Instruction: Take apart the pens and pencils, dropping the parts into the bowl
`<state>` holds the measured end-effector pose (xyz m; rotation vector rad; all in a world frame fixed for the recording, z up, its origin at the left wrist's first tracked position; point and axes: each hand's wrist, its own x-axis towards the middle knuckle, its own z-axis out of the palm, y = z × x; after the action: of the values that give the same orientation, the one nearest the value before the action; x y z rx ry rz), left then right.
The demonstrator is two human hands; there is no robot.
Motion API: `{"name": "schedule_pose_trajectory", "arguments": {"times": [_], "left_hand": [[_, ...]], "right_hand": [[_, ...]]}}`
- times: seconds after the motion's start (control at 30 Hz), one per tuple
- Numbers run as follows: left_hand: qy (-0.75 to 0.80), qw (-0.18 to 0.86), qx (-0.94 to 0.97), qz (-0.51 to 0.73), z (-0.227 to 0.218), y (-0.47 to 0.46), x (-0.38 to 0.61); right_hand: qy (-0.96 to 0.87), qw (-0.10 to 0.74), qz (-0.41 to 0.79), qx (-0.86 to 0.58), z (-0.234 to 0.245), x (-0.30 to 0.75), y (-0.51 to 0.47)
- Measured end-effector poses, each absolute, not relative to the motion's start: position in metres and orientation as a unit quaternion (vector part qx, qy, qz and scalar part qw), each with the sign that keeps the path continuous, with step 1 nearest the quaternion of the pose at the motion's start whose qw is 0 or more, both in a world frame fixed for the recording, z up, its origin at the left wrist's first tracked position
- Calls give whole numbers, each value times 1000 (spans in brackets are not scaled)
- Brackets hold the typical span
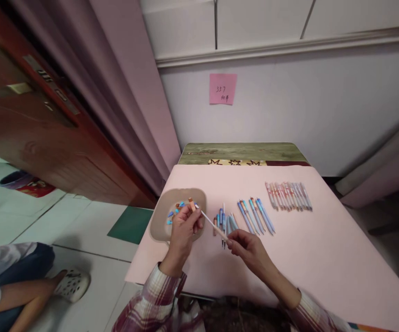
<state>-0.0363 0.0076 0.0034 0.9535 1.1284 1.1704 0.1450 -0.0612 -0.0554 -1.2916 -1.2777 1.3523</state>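
Over the edge of a beige bin [158, 207], my left hand [184, 228] pinches the brown-orange upper piece of a pen [191, 204]. A thin white refill [207, 218] slants down from there towards my right hand [249, 249]. That hand's fingers are closed on a pale pinkish pen barrel [221, 234], which lies in line with the refill. Inside the bin are several small blue and brown pen parts [171, 214]. Behind the held barrel, loose pen pieces and refills [223, 216] in blue, brown and white lie on the pink table cover.
Right of the loose pieces lies a group of blue and brown pens [255, 214]. Farther right is a row of pale pens [288, 196]. The pink-covered table [310, 258] meets a wall with a pink note [223, 89]. Another person's leg and white clog [73, 285] are at lower left.
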Motion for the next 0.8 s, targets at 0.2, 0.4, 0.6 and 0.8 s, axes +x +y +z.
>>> {"name": "schedule_pose_trajectory", "arguments": {"times": [0.2, 0.4, 0.6, 0.8], "left_hand": [[560, 331, 595, 472, 13, 2, -20], [605, 254, 734, 175, -24, 5, 19], [613, 244, 744, 106, -51, 9, 38], [611, 238, 751, 81, -44, 7, 40]], "right_hand": [[-534, 364, 366, -669, -74, 193, -73], [-550, 362, 324, -679, -78, 186, -50], [-571, 351, 254, -697, -83, 194, -34], [-510, 211, 110, -827, -81, 253, -28]]}}
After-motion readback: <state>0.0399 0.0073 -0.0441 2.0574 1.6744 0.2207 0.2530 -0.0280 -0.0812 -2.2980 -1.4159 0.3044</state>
